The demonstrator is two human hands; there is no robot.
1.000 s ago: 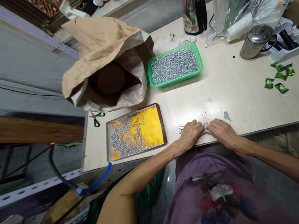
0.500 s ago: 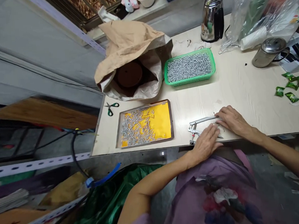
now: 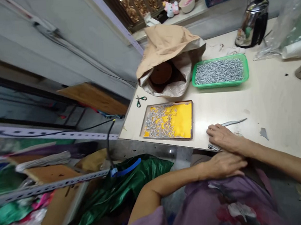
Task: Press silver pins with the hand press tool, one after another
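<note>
Tool (image 3: 233, 122) partly beneath right hand (image 3: 223, 137)

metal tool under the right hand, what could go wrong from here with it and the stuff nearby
The metal tool under the right hand has one end close to the front edge of the table, so a slip might send it off. The shallow tray also sits near that edge; a knock could spill its loose metal pieces.
</note>
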